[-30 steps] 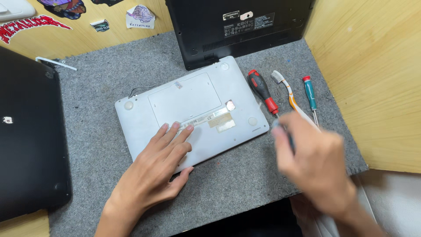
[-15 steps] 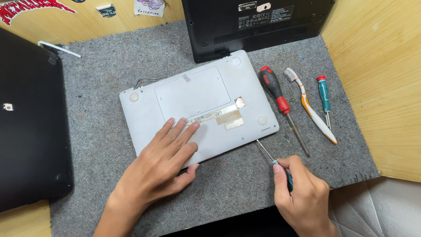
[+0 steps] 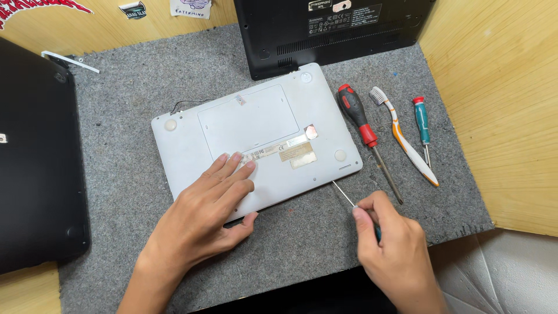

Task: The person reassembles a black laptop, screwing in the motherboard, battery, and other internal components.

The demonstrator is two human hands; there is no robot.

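A white laptop (image 3: 256, 145) lies base-up, slightly askew, near the middle of the grey felt mat (image 3: 133, 93). The left hand (image 3: 203, 212) lies flat and open on its near edge, fingers spread over the casing and the thumb hooked under the rim. The right hand (image 3: 392, 250) is closed around a small precision screwdriver (image 3: 349, 200), whose thin shaft slants up to the laptop's near right corner, the tip at or just under the edge.

Right of the laptop, a red-and-black screwdriver (image 3: 360, 125), a toothbrush (image 3: 404, 136) and a small teal screwdriver (image 3: 422, 122) lie side by side, filling the strip toward the mat's right edge. A black laptop (image 3: 331, 29) sits at the mat's far edge, touching the white one's far right corner. Another black device (image 3: 35, 157) covers the left edge. Bare felt shows along the near edge between the hands and at the far left.
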